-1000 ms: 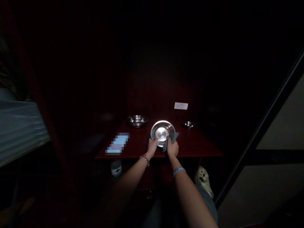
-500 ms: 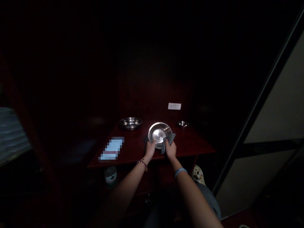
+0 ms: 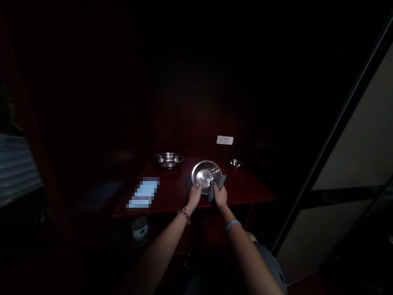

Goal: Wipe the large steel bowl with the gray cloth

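A shiny steel bowl is held tilted toward me above the dark red desk. My left hand grips its near left rim, thumb on the inside and fingers hidden behind. At the near right rim, my right hand is closed on a grey cloth, which is folded over the bowl's edge with a corner sticking up on the right. Further back on the left of the desk sit wide steel bowls, seemingly stacked. A small steel bowl stands at the back right.
A blurred-out pale blue flat item lies at the desk's left. Below the left edge stands a clear bottle with a label. A white socket plate is on the back wall. Pale panels in a dark frame rise on the right.
The view has shifted slightly. Both hands still hold the bowl in nearly the same place, and the cloth's folds at the rim differ a little.
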Available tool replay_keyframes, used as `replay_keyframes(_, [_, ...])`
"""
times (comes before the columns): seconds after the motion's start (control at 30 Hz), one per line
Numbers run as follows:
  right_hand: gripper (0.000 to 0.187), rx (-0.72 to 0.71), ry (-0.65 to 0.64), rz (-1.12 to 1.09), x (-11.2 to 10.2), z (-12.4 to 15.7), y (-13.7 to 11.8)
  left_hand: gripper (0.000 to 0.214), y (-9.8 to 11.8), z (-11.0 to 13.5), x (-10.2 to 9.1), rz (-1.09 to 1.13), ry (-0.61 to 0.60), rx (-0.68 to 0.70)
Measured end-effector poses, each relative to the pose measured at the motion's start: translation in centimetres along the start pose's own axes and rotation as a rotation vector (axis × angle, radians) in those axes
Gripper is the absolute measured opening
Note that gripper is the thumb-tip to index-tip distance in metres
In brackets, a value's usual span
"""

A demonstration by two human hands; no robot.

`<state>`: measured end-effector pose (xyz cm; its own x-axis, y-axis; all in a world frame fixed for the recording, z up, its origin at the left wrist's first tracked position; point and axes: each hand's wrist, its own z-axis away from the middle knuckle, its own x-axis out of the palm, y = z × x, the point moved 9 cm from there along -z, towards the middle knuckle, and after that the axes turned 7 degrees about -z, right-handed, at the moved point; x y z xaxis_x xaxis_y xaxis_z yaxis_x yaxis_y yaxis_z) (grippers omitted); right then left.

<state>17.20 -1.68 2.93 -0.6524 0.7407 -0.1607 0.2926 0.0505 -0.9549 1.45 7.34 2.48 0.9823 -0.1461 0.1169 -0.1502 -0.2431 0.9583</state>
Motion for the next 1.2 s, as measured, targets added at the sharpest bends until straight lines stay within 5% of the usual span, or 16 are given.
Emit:
replay_keyframes(0.73, [0.043, 0.085, -0.067, 0.178, 1.5, -1.8, -0.1, 0.030, -1.2, -0.3, -1.6, -0.063, 0.064, -0.020])
replay_keyframes(1.2, [0.038, -0.001, -0.170, -0.186, 2.3, -1.4, 1.7, 0.026, -3.6, 0.3, -4.2, -0.079, 0.173, -0.285])
